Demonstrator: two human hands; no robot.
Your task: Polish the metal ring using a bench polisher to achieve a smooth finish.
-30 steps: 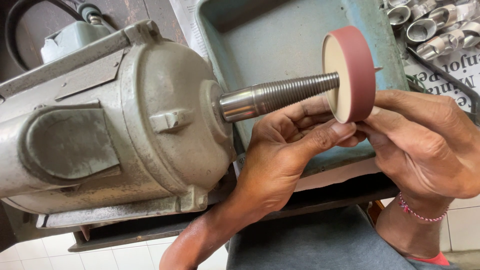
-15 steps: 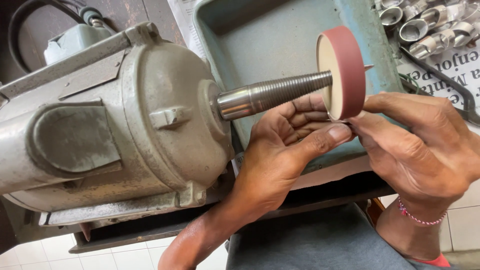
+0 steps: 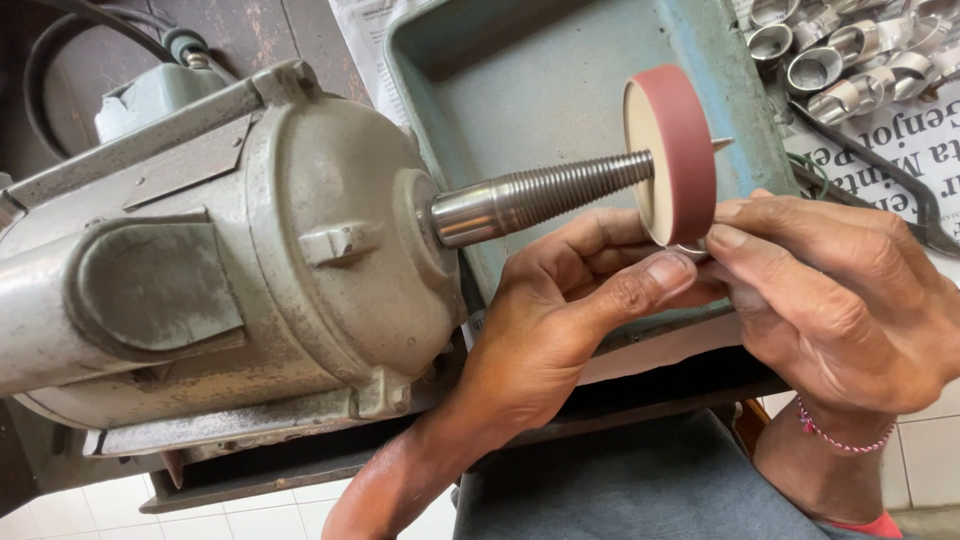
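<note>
A grey electric motor (image 3: 230,250) carries a threaded, tapered spindle (image 3: 545,195) that points right. A disc wheel with a red abrasive rim (image 3: 680,150) sits near the spindle's tip. My left hand (image 3: 560,330) and my right hand (image 3: 830,300) meet just under the wheel. Their thumbs and forefingers pinch a small shiny metal piece (image 3: 690,248) against the wheel's lower edge. Most of the piece is hidden by my fingers. A pink bead bracelet (image 3: 840,435) circles my right wrist.
A blue-grey metal tray (image 3: 500,90) lies behind the wheel. Several shiny metal rings (image 3: 850,50) are heaped on newspaper (image 3: 900,140) at the top right. A black cable (image 3: 60,50) loops at the top left. Grey cloth (image 3: 620,480) and white floor tiles (image 3: 930,460) lie below.
My fingertips have closed in tighter under the wheel's lower edge, and the small metal piece now shows between them. The view has shifted slightly.
</note>
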